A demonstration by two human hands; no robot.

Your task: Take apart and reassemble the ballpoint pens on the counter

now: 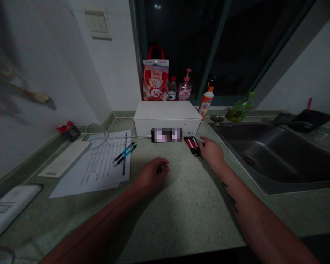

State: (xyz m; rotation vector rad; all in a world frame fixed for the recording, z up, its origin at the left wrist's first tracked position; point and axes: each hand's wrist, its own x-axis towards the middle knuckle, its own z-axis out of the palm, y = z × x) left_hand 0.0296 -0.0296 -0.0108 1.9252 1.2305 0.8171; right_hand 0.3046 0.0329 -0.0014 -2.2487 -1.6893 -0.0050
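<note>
Two hands on the counter (181, 198), pens in two bunches.
- Sink (277, 154) at right, white box (167, 117) at back.
- Papers (99, 165) at left carry two blue pens (125, 153).
- Left hand (152, 174) rests loosely curled, holding nothing.
- Right hand (212, 151) lies flat, fingertips touching the red/black pens (193, 145) just before the box.
- Best grip, I'd judge: pinch the whole bunch mid-barrel, so none rolls toward the sink.

The right hand (212, 152) touches a bunch of red and black pens (192, 145) on the speckled green desk (181, 205). The left hand (151, 175) rests loosely curled, near two blue pens (124, 153) on white printed papers (99, 165).
</note>
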